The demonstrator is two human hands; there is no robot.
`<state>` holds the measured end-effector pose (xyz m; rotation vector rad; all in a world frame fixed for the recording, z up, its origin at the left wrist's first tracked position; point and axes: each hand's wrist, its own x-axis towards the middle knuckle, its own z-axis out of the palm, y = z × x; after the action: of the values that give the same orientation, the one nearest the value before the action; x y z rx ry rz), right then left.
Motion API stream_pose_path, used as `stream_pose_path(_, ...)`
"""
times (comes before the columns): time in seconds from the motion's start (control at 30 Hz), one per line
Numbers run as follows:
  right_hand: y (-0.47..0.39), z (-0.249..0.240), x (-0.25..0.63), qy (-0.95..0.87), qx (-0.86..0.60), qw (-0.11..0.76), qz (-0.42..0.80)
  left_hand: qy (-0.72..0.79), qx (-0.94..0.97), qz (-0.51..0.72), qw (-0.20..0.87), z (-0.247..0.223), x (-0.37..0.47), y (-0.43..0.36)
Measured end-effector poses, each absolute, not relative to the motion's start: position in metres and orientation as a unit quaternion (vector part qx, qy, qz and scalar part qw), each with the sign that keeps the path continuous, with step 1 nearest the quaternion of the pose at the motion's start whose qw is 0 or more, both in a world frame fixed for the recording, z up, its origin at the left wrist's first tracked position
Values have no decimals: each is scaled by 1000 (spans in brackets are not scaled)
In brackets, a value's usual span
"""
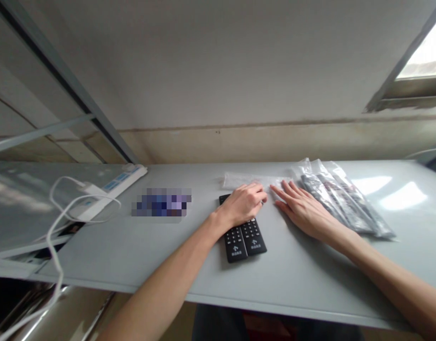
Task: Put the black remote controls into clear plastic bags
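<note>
Two black remote controls, a left one (235, 245) and a right one (253, 238), lie side by side on the grey table. My left hand (244, 203) is over their upper part, its fingers curled; what they hold, if anything, is hidden. My right hand (303, 206) is open, palm down, with fingers spread, between the remotes and several bagged dark items (345, 201). A flat clear plastic bag (239, 180) lies behind both hands, close to the fingertips.
A white power strip (111, 192) with a plug and looping white cable (56, 251) lies at the left. Right of it is a pixelated blue-purple item (163, 203). The wall (218, 142) borders the table's back edge.
</note>
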<state>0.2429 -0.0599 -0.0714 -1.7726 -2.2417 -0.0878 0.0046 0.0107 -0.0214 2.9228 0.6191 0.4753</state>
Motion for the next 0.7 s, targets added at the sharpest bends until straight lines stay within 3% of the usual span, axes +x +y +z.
stream_pose_path(0.3, -57, -74, 247, -783, -593, 185, -37, 212, 964, 152, 58, -23, 5, 11)
stream_pose_path(0.7, -76, -18, 225, -633, -549, 542, 63, 253, 946, 199, 31, -23, 5, 10)
